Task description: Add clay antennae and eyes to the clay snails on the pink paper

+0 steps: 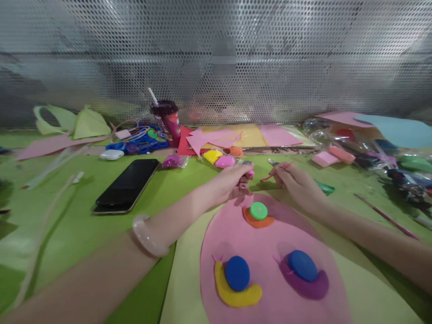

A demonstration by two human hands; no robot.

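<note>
Single head-worn view. Camera is looking forward and down over the wearer's arms: left forearm (111, 265) is entering at lower left, right forearm (364, 234) at the right edge. Left hand (236, 181) and right hand (293, 179) are showing near frame centre. Pink paper oval (270, 249) is running off the bottom edge. Green tabletop (182, 176) is receding toward a perforated metal panel (118, 54), spanning the top.
</note>
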